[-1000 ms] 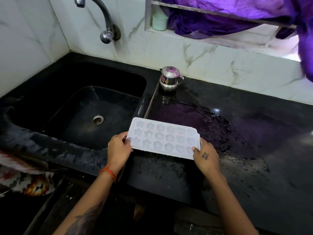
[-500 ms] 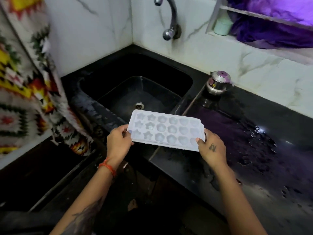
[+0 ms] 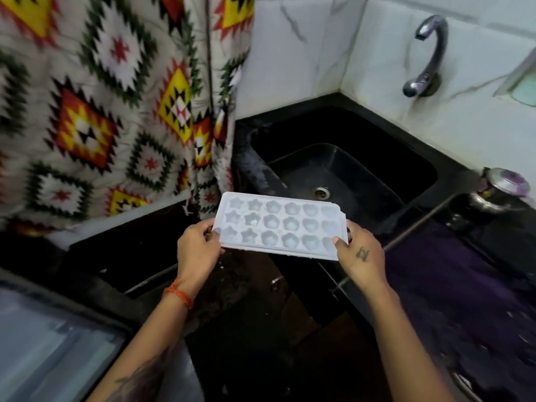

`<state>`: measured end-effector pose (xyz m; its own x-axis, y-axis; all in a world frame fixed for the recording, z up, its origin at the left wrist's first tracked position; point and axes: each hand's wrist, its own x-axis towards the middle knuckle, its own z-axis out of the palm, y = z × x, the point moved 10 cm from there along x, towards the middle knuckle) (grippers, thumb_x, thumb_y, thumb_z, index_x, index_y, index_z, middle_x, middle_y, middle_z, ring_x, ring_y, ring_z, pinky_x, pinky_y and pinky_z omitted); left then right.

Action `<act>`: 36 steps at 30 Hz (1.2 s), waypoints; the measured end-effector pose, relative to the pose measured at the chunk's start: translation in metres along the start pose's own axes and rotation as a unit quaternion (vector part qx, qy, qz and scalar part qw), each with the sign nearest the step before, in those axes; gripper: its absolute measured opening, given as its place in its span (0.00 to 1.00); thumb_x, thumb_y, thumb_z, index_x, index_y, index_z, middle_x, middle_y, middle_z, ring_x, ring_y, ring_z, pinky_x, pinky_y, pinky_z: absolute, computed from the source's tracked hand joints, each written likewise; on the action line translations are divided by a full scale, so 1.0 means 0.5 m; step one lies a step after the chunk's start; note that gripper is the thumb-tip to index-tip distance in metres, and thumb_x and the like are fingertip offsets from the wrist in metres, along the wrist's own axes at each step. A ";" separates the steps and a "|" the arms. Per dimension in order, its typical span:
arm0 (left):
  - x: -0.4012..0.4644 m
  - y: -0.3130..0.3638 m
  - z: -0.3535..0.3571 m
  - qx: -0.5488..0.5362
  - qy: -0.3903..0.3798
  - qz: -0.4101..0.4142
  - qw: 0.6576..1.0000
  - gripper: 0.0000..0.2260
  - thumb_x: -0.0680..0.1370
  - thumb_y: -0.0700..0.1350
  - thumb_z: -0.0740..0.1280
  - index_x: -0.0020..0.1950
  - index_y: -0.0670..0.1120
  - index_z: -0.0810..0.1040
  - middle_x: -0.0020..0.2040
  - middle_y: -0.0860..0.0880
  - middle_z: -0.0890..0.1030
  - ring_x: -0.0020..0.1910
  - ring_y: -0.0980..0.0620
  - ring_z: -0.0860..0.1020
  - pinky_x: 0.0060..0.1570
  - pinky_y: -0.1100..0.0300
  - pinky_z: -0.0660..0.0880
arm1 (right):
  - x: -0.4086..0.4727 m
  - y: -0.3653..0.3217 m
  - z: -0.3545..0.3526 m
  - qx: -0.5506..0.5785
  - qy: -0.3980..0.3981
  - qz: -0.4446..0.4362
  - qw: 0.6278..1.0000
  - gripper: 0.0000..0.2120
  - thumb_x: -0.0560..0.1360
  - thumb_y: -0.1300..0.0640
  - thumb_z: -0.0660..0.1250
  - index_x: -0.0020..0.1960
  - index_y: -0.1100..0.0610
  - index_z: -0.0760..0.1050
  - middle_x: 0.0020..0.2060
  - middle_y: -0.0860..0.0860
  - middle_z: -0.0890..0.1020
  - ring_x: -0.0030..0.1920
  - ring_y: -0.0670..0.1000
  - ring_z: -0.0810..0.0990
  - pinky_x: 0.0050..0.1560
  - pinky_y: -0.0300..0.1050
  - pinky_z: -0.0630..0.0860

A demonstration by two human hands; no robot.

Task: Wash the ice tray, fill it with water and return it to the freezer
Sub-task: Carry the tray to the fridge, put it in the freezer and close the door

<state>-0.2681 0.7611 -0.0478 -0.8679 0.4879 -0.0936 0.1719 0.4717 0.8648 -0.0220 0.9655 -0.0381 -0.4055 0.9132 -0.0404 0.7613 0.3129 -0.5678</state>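
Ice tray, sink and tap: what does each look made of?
Ice tray: looks like matte white plastic, thin-walled with moulded star and round cells. Sink: glossy black, stone or composite; cannot tell which. Tap: polished metal, going by its bright reflections.

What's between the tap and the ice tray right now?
In the head view, only the black sink lies between the tap and the ice tray; its basin looks bare apart from the drain.
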 end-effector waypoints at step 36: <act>-0.400 -0.417 -0.628 -0.067 0.459 -0.251 0.850 0.12 0.78 0.37 0.61 0.57 0.43 0.80 0.43 0.47 0.81 0.22 0.66 0.76 0.29 0.78 0.68 | -0.313 -0.703 0.493 0.003 -0.297 -0.444 0.845 0.17 0.75 0.53 0.65 0.64 0.52 0.74 0.55 0.55 0.80 0.52 0.57 0.78 0.50 0.47 0.72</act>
<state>-0.2768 0.3345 -0.0547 -0.8244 -0.5577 -0.0962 -0.3285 0.3330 0.8838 -0.3506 0.6483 -0.0348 -0.9997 0.0259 0.0005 0.0205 0.8032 -0.5954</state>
